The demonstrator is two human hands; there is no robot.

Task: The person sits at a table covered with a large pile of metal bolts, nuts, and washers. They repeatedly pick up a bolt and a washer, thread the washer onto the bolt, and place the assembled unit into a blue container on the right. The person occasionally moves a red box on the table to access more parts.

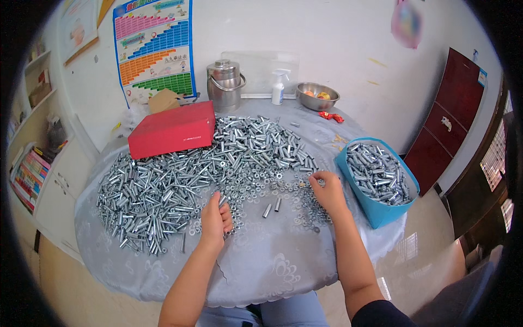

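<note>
My left hand (214,219) is closed in a fist at the near edge of the metal pile, thumb on top. The end of a silver bolt (222,200) pokes out between thumb and fingers; the rest is hidden. Over the scattered nuts and washers (311,210) on the right, my right hand (329,192) pinches thumb and fingertips together; what they hold is too small to make out. Between the hands, two short metal sleeves (272,207) lie on the cloth. A large heap of bolts and sleeves (158,196) spreads from the left to the back.
A blue bin (376,213) full of metal pieces stands at the right. A red box (173,129) rests on the heap. Behind are a steel pot (224,90), a spray bottle (278,91) and a bowl of fruit (318,96). A grey cloth (261,261) covers the table.
</note>
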